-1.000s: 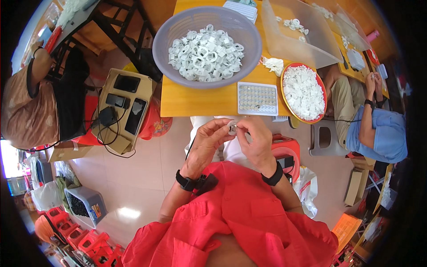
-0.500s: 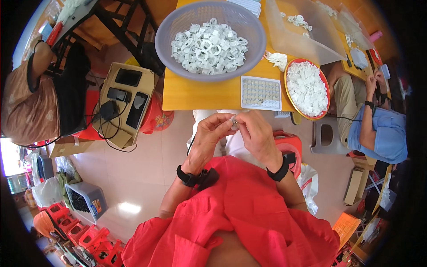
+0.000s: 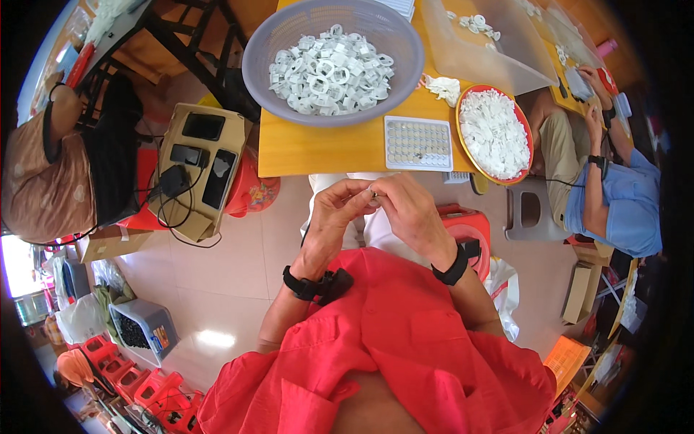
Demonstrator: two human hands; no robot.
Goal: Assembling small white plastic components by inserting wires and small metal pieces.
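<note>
My left hand and my right hand meet over my lap, just off the table's near edge. Between their fingertips is a small white plastic part with a dark bit on it, mostly covered by the fingers. Both hands are closed in a pinch on it. Beyond them on the yellow table stands a grey-purple basket heaped with white plastic rings. A tray of small round metallic pieces lies nearest my right hand. Beside it a red-rimmed dish holds many slim white pieces.
A translucent bin and a crumpled white tissue are on the table. To the left, phones lie on a cardboard box. A person in blue works at the right, another person sits at the left. A red stool is beside me.
My hands stay pinched together on the small part, with slight finger movement. The view has shifted a little. At the right, the co-worker's hands have moved apart, one reaching farther across their table.
</note>
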